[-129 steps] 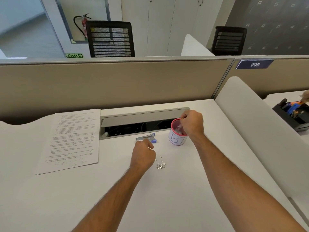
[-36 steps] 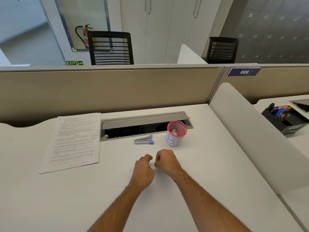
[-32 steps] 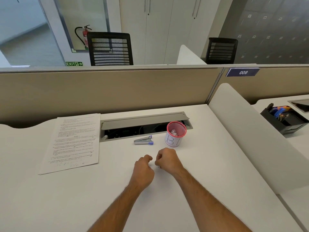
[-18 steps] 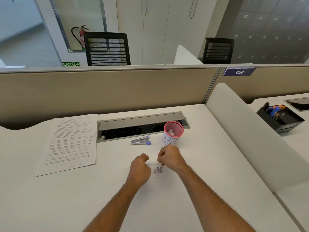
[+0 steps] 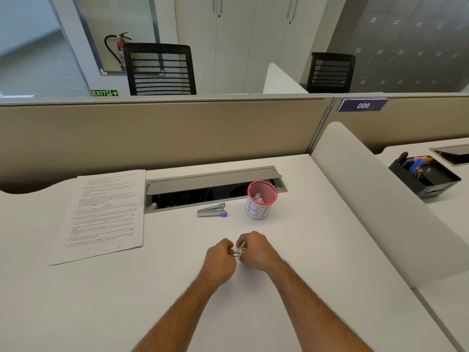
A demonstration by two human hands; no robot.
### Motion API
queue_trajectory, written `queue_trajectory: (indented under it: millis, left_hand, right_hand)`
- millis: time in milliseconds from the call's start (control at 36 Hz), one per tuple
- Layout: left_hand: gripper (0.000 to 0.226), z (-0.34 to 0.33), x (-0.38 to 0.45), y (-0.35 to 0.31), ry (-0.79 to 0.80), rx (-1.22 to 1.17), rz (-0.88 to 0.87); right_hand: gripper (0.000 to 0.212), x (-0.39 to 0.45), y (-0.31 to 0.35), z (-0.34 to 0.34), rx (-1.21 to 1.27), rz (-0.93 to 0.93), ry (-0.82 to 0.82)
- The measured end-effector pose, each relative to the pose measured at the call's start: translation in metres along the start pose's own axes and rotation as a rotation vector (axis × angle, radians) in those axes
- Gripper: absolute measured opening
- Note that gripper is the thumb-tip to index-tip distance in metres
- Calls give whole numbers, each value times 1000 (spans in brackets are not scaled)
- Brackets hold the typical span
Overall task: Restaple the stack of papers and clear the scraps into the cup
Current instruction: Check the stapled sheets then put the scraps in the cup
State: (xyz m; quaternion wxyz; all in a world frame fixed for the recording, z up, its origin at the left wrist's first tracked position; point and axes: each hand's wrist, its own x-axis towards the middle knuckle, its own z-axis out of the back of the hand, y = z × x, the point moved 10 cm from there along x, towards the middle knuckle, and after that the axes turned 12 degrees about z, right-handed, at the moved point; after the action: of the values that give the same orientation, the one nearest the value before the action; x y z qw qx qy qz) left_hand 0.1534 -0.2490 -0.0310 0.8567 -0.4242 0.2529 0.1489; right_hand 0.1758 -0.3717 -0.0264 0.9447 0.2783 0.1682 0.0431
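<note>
Left hand (image 5: 220,260): low on the white desk (image 5: 317,250), fingers curled inward toward the small metal scraps (image 5: 238,253); grip appears closed at the scraps, though whether any piece is actually pinched cannot be told.
Right hand (image 5: 256,248): just beside the left, knuckles up, fingers curled at the same scraps; hold likewise unclear.
Scraps: between the two hands, on the desk surface.
Cup (image 5: 261,200): pink mesh, upright, beyond the hands, paper bits inside.
Stapler (image 5: 212,210): lying left of the cup, near the cable tray (image 5: 215,177).
Stack of papers (image 5: 105,212): flat at far left, well apart from the hands.
</note>
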Motion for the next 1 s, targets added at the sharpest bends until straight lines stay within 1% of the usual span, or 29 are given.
queue_trajectory:
  millis: [56,139,278,361,500,611,722,806,1000]
  left_hand:
    - [41,-3,-2,-3,34,-22,0]
    - [48,-5,-4,-5,65,-46,7]
    - [51,3,-2,-1,9,-34,10]
    - [46,13,-2,1,-50,-23,12]
    - [43,17,-1,4,-63,-9,32]
    - [44,14,-2,6,-28,-40,50]
    - [50,5,-6,4,50,-68,61]
    - [51,3,-7,1,73,-92,67]
    - [51,3,-3,5,98,-156,103]
  right_hand:
    - [38,0,5,-1,-11,35,4]
    - [30,-1,12,0,-29,80,-38]
    - [19,1,17,3,-81,93,-81]
    - [20,4,19,1,-111,74,-49]
    - [23,11,23,-4,-174,43,2]
    - [26,16,25,-6,-216,46,20]
    - [25,18,27,-6,-200,56,24]
    - [22,17,28,-3,-188,71,29]
    - [21,13,23,5,-83,29,5]
